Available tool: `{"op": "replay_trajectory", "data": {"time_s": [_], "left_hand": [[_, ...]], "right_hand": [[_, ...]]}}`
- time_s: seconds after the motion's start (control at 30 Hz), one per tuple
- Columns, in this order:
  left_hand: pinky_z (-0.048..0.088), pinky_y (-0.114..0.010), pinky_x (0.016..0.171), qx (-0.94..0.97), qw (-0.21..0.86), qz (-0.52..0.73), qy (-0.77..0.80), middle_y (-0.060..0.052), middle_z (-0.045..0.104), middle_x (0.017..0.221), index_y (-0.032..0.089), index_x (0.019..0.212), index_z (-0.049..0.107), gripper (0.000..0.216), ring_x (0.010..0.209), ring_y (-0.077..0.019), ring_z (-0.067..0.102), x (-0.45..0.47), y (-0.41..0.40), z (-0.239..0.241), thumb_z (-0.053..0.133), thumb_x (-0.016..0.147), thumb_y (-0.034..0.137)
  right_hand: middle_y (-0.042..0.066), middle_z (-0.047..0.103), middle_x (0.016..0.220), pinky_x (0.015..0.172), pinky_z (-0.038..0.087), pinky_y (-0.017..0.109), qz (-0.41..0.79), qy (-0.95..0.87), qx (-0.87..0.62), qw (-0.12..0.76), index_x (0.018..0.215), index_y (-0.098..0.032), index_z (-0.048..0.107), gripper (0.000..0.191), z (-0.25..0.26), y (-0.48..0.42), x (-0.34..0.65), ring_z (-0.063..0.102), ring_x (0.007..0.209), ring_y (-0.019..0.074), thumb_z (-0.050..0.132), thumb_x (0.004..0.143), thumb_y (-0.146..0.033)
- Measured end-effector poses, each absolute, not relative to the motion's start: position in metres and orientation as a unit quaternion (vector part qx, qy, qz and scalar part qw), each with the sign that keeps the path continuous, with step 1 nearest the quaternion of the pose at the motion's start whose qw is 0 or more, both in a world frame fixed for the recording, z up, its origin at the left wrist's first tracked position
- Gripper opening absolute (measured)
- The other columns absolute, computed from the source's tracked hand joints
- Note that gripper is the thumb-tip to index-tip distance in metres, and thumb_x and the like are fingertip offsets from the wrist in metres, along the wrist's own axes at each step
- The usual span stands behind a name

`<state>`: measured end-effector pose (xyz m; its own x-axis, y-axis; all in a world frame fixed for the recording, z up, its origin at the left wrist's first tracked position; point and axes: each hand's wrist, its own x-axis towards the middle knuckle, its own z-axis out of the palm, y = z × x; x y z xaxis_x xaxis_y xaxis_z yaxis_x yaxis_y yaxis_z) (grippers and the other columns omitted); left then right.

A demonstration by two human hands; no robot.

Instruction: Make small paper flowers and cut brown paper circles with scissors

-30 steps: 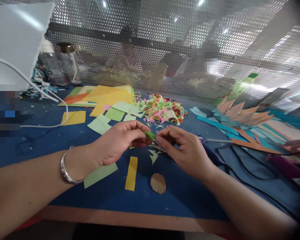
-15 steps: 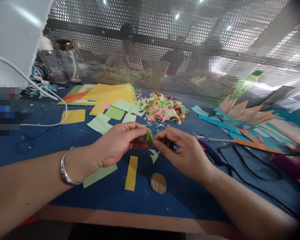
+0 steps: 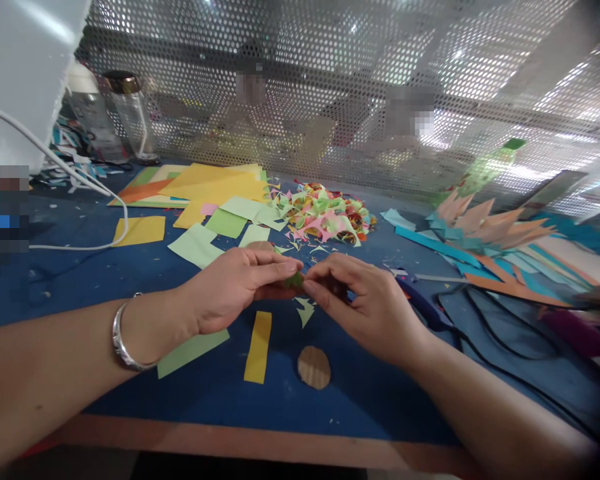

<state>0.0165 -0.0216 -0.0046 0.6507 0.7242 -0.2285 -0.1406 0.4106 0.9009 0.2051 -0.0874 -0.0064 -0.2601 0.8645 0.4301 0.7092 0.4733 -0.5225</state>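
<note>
A small green paper piece [image 3: 294,280] is pinched between the thumb and fingers of my left hand [image 3: 235,287], which wears a silver bracelet. My right hand [image 3: 367,310] grips the right edge of the same piece with thumb and forefinger. Fingers cover most of it. Below the hands lie a yellow paper strip [image 3: 258,348] and a round cardboard disc [image 3: 315,367]. A pale green paper scrap [image 3: 305,312] rests just under the fingertips. Beneath my left wrist, a pale green sheet [image 3: 193,355] is partly covered.
Behind the hands are a heap of coloured paper scraps [image 3: 330,217] and yellow sheets [image 3: 215,183]. A dark blue corded tool [image 3: 425,307] lies beside my right hand. Peach paper spikes [image 3: 490,223] stand at right. Two bottles [image 3: 133,117] stand back left, before a perforated metal screen [image 3: 300,87].
My left thumb has come down over the green paper piece, so less of it shows. Both hands stay in nearly the same place; the view has shifted slightly.
</note>
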Motion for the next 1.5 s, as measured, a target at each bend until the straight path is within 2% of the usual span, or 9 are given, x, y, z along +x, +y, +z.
{"op": "replay_trajectory", "data": {"time_s": [0.3,0.53,0.67,0.93,1.2,1.5], "left_hand": [[0.054,-0.029,0.093,0.471,0.801,0.243,0.279,-0.006,0.076,0.096,0.014,0.099,0.079,0.016,0.092,-0.0144,0.068,0.0149,-0.0212,-0.0001,0.071,0.085,0.016],[0.054,-0.034,0.096,0.477,0.801,0.244,0.268,-0.005,0.076,0.095,0.015,0.093,0.079,0.012,0.094,-0.0157,0.068,0.0137,-0.0196,0.0014,0.073,0.084,0.018],[0.053,-0.036,0.097,0.487,0.799,0.234,0.262,-0.006,0.076,0.096,0.016,0.097,0.079,0.015,0.097,-0.0170,0.068,0.0132,-0.0184,0.0019,0.073,0.084,0.020],[0.052,-0.035,0.098,0.519,0.785,0.223,0.254,-0.006,0.076,0.095,0.017,0.106,0.078,0.021,0.098,-0.0169,0.067,0.0120,-0.0166,0.0000,0.070,0.087,0.020],[0.052,-0.034,0.094,0.539,0.773,0.224,0.249,-0.006,0.075,0.091,0.018,0.105,0.079,0.021,0.091,-0.0158,0.067,0.0123,-0.0185,0.0004,0.071,0.085,0.020],[0.051,-0.035,0.095,0.546,0.765,0.231,0.252,-0.006,0.076,0.095,0.020,0.105,0.079,0.022,0.093,-0.0165,0.068,0.0123,-0.0190,-0.0008,0.073,0.084,0.022]], "right_hand": [[0.000,0.058,0.075,0.060,0.041,0.025,0.105,-0.784,-0.497,0.357,0.084,-0.018,0.063,0.011,-0.0053,-0.0881,0.2075,0.052,0.067,0.0114,0.058,0.093,-0.018],[0.000,0.060,0.075,0.062,0.041,0.026,0.109,-0.779,-0.498,0.364,0.083,-0.019,0.063,0.012,-0.0026,-0.0915,0.2090,0.054,0.068,0.0126,0.058,0.094,-0.020],[0.000,0.061,0.074,0.063,0.042,0.027,0.114,-0.779,-0.496,0.367,0.082,-0.019,0.063,0.014,-0.0009,-0.0920,0.2085,0.054,0.067,0.0125,0.057,0.094,-0.020],[-0.001,0.060,0.073,0.060,0.041,0.026,0.113,-0.777,-0.498,0.368,0.081,-0.019,0.062,0.014,0.0001,-0.0921,0.2087,0.053,0.065,0.0116,0.057,0.094,-0.021],[-0.001,0.059,0.072,0.057,0.040,0.025,0.117,-0.773,-0.507,0.362,0.080,-0.019,0.062,0.013,0.0007,-0.0926,0.2080,0.051,0.062,0.0114,0.058,0.093,-0.019],[0.000,0.061,0.072,0.059,0.042,0.026,0.119,-0.771,-0.510,0.363,0.081,-0.020,0.062,0.015,0.0009,-0.0928,0.2076,0.054,0.063,0.0120,0.057,0.094,-0.022]]}}
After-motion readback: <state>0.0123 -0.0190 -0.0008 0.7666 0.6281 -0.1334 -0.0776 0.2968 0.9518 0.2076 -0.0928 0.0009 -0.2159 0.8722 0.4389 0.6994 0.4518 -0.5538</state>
